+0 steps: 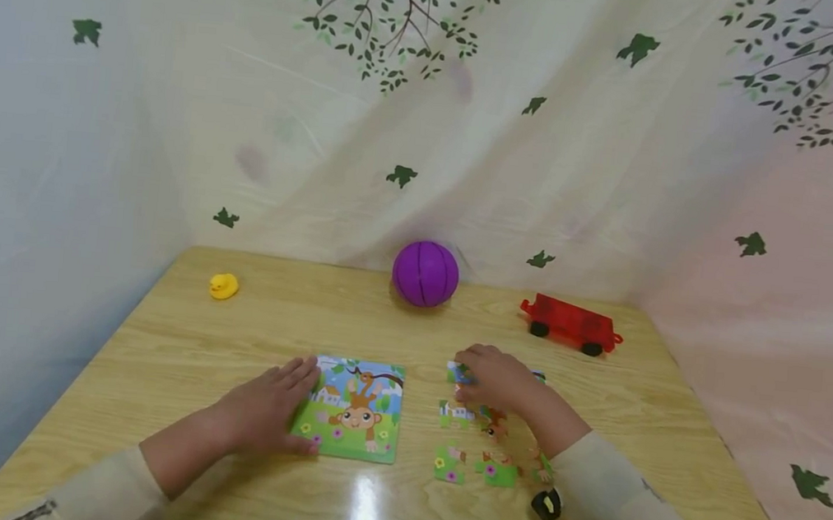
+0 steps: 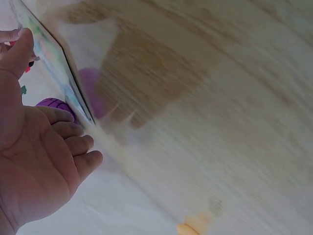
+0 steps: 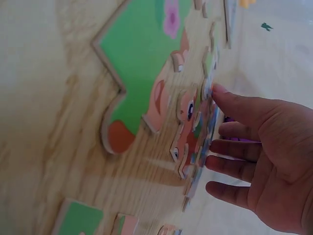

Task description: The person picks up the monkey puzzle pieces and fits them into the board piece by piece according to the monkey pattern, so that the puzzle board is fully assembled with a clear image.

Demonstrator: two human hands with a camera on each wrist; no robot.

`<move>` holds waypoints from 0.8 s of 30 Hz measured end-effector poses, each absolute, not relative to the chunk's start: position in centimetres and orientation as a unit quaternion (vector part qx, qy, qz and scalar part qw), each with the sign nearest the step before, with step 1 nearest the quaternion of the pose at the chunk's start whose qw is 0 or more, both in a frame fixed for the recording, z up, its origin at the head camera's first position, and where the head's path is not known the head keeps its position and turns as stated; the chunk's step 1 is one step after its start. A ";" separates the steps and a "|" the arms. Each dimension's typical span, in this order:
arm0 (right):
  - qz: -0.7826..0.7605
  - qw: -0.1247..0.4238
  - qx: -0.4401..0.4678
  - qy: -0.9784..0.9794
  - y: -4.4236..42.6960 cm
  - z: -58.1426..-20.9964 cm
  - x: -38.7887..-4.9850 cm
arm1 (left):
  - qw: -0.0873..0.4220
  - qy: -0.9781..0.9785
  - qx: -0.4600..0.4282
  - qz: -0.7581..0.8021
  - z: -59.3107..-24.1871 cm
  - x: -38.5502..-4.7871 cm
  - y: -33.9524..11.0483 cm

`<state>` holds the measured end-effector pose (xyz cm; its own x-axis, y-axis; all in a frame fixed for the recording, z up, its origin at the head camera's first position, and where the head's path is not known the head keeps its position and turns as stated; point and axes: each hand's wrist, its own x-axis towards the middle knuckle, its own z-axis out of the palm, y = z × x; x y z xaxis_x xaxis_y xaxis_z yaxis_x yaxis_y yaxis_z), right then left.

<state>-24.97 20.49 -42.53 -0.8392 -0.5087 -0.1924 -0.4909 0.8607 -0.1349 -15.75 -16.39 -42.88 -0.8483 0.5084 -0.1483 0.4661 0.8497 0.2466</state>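
1. On the light wood-grain table (image 1: 262, 321), found a square, flat board (image 1: 367, 400) printed with an upside-down brown monkey, a house and green grass, lying near the middle.
2. Along that board's left side, saw the bare left hand (image 1: 265, 408) resting palm down with straight fingers and a thumb spread well apart from them, clamped on nothing.
3. Right of the board, found flat, brightly printed jigsaw pieces (image 1: 451, 464) laid in rows with gaps between, partly hidden by the other hand and forearm.
4. Over the farther pieces, saw the bare right hand (image 1: 498, 383) with extended fingers apart from the thumb; could not tell fingertip contact from a narrow gap.
5. Toward the table's far edge, spotted a yellow toy duck (image 1: 223, 286) at left, a round purple grooved ball (image 1: 426, 274) near the middle, and a red toy wagon (image 1: 570, 323) with 2 black wheels showing at right.
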 end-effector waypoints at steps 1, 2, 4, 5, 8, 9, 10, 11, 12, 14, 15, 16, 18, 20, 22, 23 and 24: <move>-0.039 0.110 -0.266 0.957 20.5 -42.8 -25.1 | 0.107 0.955 0.256 0.102 -43.0 -15.7 -16.4; -0.037 0.107 -0.273 0.955 20.6 -43.0 -25.3 | 0.110 0.955 0.255 0.102 -43.0 -15.7 -16.4; -0.033 0.097 -0.287 0.952 20.6 -43.3 -25.4 | 0.116 0.955 0.254 0.101 -43.2 -15.8 -16.5; -0.032 0.092 -0.294 0.951 20.6 -43.4 -25.4 | 0.119 0.955 0.254 0.101 -43.3 -15.8 -16.6; -0.038 0.084 -0.314 0.945 20.5 -43.3 -25.4 | 0.131 0.955 0.249 0.098 -43.5 -15.7 -16.8; -0.042 0.083 -0.319 0.943 20.4 -43.2 -25.3 | 0.135 0.954 0.248 0.099 -43.6 -15.7 -16.8; -0.045 0.083 -0.322 0.942 20.4 -43.2 -25.3 | 0.140 0.954 0.246 0.102 -43.6 -15.7 -16.9; -0.048 0.083 -0.325 0.941 20.4 -43.1 -25.2 | 0.143 0.953 0.245 0.102 -43.7 -15.8 -16.9; -0.049 0.082 -0.327 0.940 20.3 -43.0 -25.2 | 0.146 0.953 0.244 0.103 -43.7 -15.8 -16.9; -0.050 0.084 -0.326 0.940 20.2 -43.0 -25.2 | 0.151 0.953 0.242 0.105 -43.8 -15.8 -16.9; -0.048 0.084 -0.325 0.941 20.2 -43.0 -25.2 | 0.152 0.953 0.241 0.106 -43.8 -15.7 -16.9; -0.047 0.085 -0.324 0.941 20.2 -43.0 -25.2 | 0.152 0.953 0.241 0.108 -43.8 -15.7 -16.9; -0.044 0.085 -0.321 0.942 20.1 -43.1 -25.3 | 0.154 0.952 0.240 0.112 -43.8 -15.7 -16.8; -0.045 0.086 -0.316 0.944 19.9 -43.2 -25.4 | 0.154 0.952 0.239 0.114 -43.8 -15.8 -16.8; -0.050 0.087 -0.312 0.945 19.5 -43.1 -25.5 | 0.156 0.953 0.236 0.111 -43.8 -15.9 -16.8; -0.051 0.088 -0.311 0.945 19.3 -43.0 -25.5 | 0.157 0.953 0.235 0.109 -43.8 -16.0 -16.7; -0.054 0.088 -0.310 0.945 18.9 -42.9 -25.5 | 0.157 0.953 0.235 0.107 -43.8 -16.0 -16.7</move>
